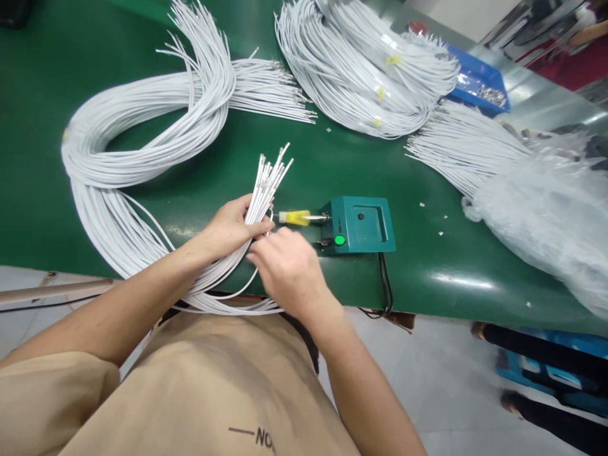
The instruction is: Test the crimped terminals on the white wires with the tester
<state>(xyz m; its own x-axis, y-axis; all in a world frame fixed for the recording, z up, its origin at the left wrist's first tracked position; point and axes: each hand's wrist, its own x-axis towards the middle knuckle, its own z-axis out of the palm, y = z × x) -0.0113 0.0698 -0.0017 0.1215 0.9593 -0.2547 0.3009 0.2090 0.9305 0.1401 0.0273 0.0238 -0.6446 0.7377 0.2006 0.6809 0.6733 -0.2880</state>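
My left hand (237, 221) is wrapped round a bundle of white wires (261, 199), close to their tips, which fan out up and to the right. Just below and to the right is my right hand (287, 263), its fingers pinched together beside one wire that stands apart from the bundle; the fingertips are partly hidden. A small green machine (361, 225) with a round green button stands on the table to the right. Its yellow-sleeved shaft (294, 218) points at my hands, with the tip near the separate wire. The wires loop down over the table's front edge by my body.
A large coil of white wires (147, 158) covers the table's left side. More tied wire bundles (361, 76) lie at the back, near a blue tray (479, 79) of small metal parts. Plastic-wrapped wires (532, 202) lie at right. A black cable (386, 285) hangs off the front edge.
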